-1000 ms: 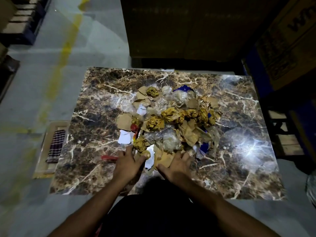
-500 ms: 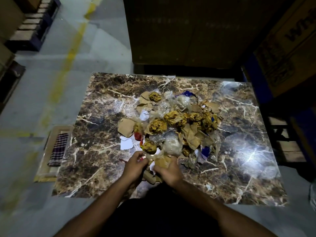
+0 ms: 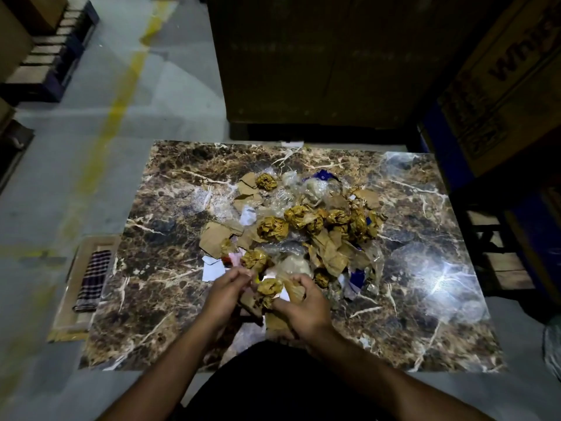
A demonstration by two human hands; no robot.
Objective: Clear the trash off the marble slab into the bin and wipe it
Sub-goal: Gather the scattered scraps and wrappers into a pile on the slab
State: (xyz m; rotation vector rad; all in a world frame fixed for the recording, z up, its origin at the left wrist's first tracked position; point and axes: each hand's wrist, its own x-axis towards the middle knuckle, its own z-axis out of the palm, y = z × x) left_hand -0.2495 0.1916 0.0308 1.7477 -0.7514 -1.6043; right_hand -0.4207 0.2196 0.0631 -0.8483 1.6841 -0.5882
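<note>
A heap of trash [image 3: 303, 226] lies in the middle of the brown marble slab [image 3: 158, 268]: crumpled yellow paper balls, brown cardboard scraps, clear plastic, white and blue bits. At the heap's near edge my left hand [image 3: 224, 294] and my right hand [image 3: 299, 305] curl round a small bundle of trash [image 3: 268, 290], a yellow ball with brown paper and white scraps, held between them just above the slab. A dark bin [image 3: 273, 387] sits below my forearms at the slab's near edge, mostly in shadow.
A checked cloth [image 3: 92, 281] lies on a flat cardboard sheet [image 3: 68, 314] on the floor left of the slab. Large cardboard boxes [image 3: 318, 56] stand behind the slab and at the right. A wooden pallet [image 3: 45, 53] sits at the far left.
My hands went from lying flat at the heap's near edge to closing round a bundle of trash and drawing it toward me. The camera view shifted slightly.
</note>
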